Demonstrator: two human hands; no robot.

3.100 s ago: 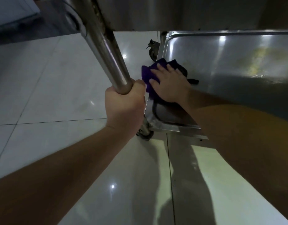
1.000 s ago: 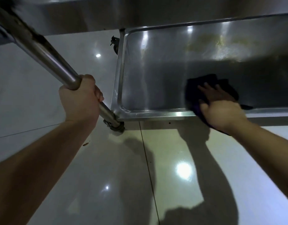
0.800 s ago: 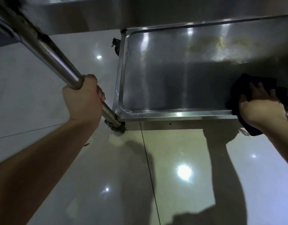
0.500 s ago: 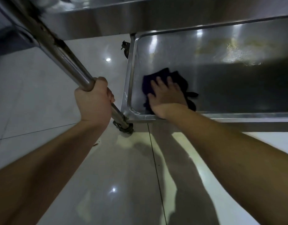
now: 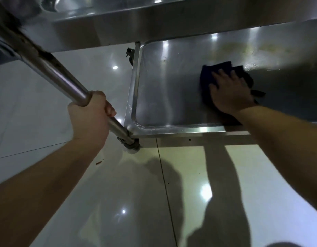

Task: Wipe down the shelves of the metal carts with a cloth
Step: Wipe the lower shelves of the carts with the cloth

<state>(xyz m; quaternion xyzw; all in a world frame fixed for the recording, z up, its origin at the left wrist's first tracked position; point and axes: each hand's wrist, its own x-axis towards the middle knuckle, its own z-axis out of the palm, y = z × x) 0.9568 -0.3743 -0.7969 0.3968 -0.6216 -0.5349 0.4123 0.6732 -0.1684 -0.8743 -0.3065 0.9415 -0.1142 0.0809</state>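
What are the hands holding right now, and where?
Left hand grips the cart's post just above the bottom shelf; right hand presses flat on the cloth.

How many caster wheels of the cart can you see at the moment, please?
2: one caster under the near corner post beside the left hand, one caster at the far corner. Others may be hidden.

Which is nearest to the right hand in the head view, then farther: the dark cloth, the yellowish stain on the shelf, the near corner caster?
From the right hand:
1. Dark cloth, directly under the palm.
2. Yellowish stain, beyond the fingers on the steel shelf.
3. Near corner caster, far left, below the shelf corner.
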